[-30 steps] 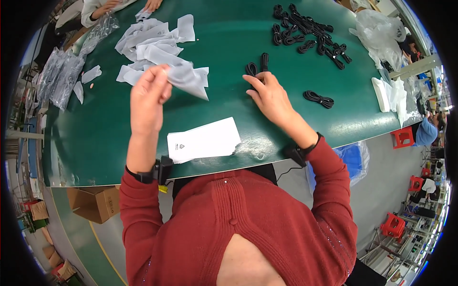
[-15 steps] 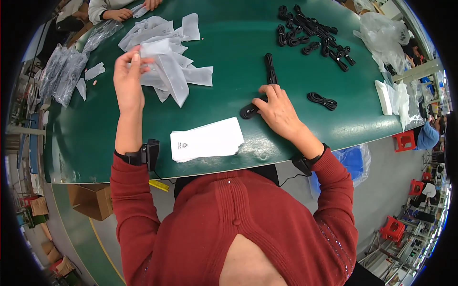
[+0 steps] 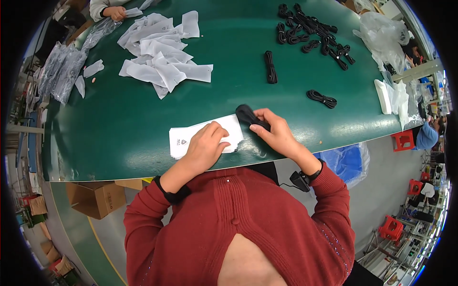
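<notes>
A coiled black cable bundle [image 3: 246,114] is held between the thumb and fingers of the right hand [image 3: 279,135], near the front edge of the green surface [image 3: 119,152]. Its free end is pointed away from that grip, up and to the left, and its long axis is slanted toward the upper right corner of the white stack [image 3: 229,126]. That corner is reached or slightly overlapped in this view; whether contact is made cannot be told.

The stack is laid with its length roughly left to right, and its middle is covered by the left hand [image 3: 205,145], the nearer one to it. The left fingers are curled down onto it; whether a piece is pinched in that grip is not shown.
</notes>
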`<state>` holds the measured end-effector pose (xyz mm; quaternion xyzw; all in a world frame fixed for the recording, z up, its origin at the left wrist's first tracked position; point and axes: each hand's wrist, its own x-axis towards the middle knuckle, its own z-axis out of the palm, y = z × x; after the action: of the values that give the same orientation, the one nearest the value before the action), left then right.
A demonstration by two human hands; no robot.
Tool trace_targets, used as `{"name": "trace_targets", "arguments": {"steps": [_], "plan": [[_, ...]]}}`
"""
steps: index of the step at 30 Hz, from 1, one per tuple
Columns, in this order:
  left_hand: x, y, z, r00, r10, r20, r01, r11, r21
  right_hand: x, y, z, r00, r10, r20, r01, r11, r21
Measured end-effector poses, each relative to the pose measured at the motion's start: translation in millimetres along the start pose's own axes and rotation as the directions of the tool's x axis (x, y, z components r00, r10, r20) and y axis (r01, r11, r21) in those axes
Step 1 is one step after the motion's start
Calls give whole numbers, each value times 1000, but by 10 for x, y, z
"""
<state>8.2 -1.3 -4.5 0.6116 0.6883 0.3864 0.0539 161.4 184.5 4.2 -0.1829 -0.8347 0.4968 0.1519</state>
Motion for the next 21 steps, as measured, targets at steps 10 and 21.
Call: {"name": "trace_targets", "arguments": {"steps": [10, 21], "plan": [[-58, -34, 24, 919, -391, 42, 383, 866, -322, -148, -155, -49, 958, -237, 160, 274, 919, -284], [94, 87, -71, 994, 76, -78, -84, 991, -108, -57, -42, 146, 971, 25, 238, -62, 987, 148]]}}
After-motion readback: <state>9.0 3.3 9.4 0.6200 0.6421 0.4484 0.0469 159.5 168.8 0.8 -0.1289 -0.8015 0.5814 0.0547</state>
